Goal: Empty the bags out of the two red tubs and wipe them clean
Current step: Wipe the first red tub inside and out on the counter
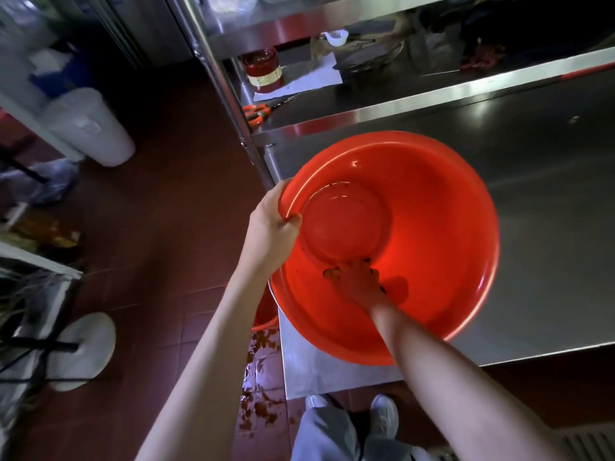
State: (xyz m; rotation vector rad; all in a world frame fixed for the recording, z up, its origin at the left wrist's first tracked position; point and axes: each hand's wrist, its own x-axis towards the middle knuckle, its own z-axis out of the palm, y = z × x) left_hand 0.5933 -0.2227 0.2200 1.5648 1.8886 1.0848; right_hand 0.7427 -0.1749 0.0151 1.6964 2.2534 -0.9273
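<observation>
Two bare forearms reach forward from the near edge, above grey trouser legs (pixel 327 434) and a pair of pale shoes (pixel 384 414) on the brown tiled floor (pixel 173 181). The left hand (pixel 271 224) is closed on the left rim of a big red tub (pixel 432 227), fingers curled over the edge and thumb outside. The right hand (pixel 357 282) is down inside the tub, pressed flat against the near inner wall with its fingers spread; small dark scraps lie around the fingertips, and whether it has anything under the palm cannot be told. The tub is tilted toward the camera, its mouth facing the person, resting on the near left corner of a steel table (pixel 532 194) and hanging over the edge. It holds no bags. Part of a second red tub (pixel 264 314) shows low down, just left of the table and partly hidden under the first. Brown splashes (pixel 263 407) mark the floor below it. On the far shelf (pixel 366 104) stand a red jar (pixel 264 68) and orange-handled scissors (pixel 256 112). A white bucket (pixel 90 128) lies on the far left.
</observation>
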